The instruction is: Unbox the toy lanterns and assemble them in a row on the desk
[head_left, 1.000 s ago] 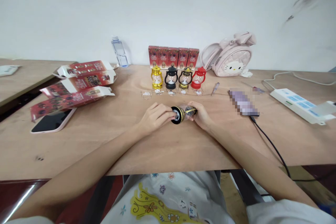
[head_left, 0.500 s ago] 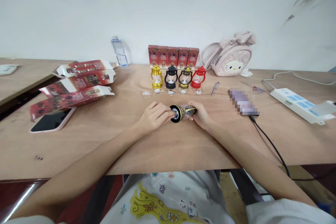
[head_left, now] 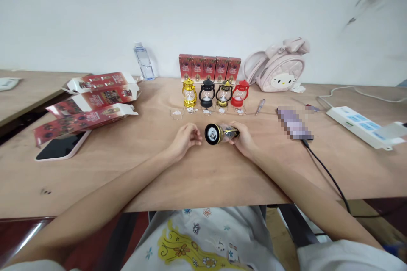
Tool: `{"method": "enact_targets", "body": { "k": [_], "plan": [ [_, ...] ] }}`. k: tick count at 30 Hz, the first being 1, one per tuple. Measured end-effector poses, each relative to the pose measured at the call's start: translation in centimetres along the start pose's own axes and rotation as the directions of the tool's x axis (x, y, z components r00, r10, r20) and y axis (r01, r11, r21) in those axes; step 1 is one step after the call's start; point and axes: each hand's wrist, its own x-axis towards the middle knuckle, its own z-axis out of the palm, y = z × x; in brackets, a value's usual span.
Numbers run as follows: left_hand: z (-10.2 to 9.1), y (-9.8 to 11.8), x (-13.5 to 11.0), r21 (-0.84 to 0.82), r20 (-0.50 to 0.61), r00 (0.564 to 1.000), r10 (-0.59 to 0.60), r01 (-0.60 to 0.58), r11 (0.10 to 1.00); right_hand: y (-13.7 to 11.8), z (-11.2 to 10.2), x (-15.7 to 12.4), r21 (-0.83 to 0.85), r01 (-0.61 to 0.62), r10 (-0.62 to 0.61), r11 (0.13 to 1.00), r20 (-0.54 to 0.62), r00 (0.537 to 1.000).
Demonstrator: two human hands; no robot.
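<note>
A small black and gold lantern lies on its side above the table, its round base turned toward my left hand. The base shows a black rim around a white disc with a small metallic part in the middle. My right hand grips the lantern by its top end. My left hand is just left of the base, apart from it, fingers loosely bent and slightly spread, with nothing visible in them. Behind stand a gold lantern, a black lantern, a bronze-coloured lantern and a red lantern.
Small wire pieces with white tags lie before the lanterns. Red boxes line the wall beside a water bottle and pink bag. Opened cartons and a phone are left; a pen and power strip right.
My left hand has drawn back to the left from the lantern's base, where its fingers were touching. The base now shows fully. My right hand keeps its hold on the lantern.
</note>
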Motion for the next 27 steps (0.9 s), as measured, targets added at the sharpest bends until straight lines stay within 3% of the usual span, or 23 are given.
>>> {"method": "enact_targets", "body": {
  "k": [1, 3, 9, 13, 17, 21, 24, 27],
  "plan": [
    [0.1, 0.2, 0.2, -0.1, 0.005, 0.986, -0.166, 0.166, 0.981, 0.1, 0.0, 0.0, -0.015, 0.031, -0.031, 0.999, -0.016, 0.999],
    [0.3, 0.6, 0.4, -0.222, 0.029, 0.938, -0.344, 0.342, 0.913, 0.4, 0.1, -0.1, -0.046, 0.092, -0.094, 0.995, -0.054, 0.994],
    [0.6, 1.3, 0.0, -0.277, 0.14, 0.879, -0.455, 0.476, 0.835, 0.9, 0.2, -0.1, -0.144, 0.185, -0.206, 0.972, -0.152, 0.967],
    [0.7, 1.3, 0.0, -0.321, 0.183, 0.869, -0.459, 0.494, 0.808, 0.7, 0.2, -0.2, -0.336, 0.283, -0.334, 0.898, -0.105, 0.937],
    [0.7, 1.2, 0.2, -0.34, 0.115, 0.882, -0.457, 0.467, 0.816, 0.3, 0.4, -0.7, -0.557, 0.417, -0.49, 0.718, 0.021, 0.872],
    [0.8, 1.0, 0.3, -0.336, 0.089, 0.889, -0.449, 0.451, 0.827, 0.0, 0.8, -1.3, -0.623, 0.527, -0.595, 0.578, 0.12, 0.794],
    [0.9, 1.0, 0.3, -0.331, 0.095, 0.889, -0.447, 0.452, 0.828, 0.0, 0.9, -1.5, -0.612, 0.546, -0.608, 0.572, 0.131, 0.783],
    [0.8, 1.0, 0.3, -0.348, 0.126, 0.89, -0.439, 0.454, 0.82, 0.1, 0.6, -0.9, -0.578, 0.495, -0.577, 0.649, 0.049, 0.815]
  ]
}}
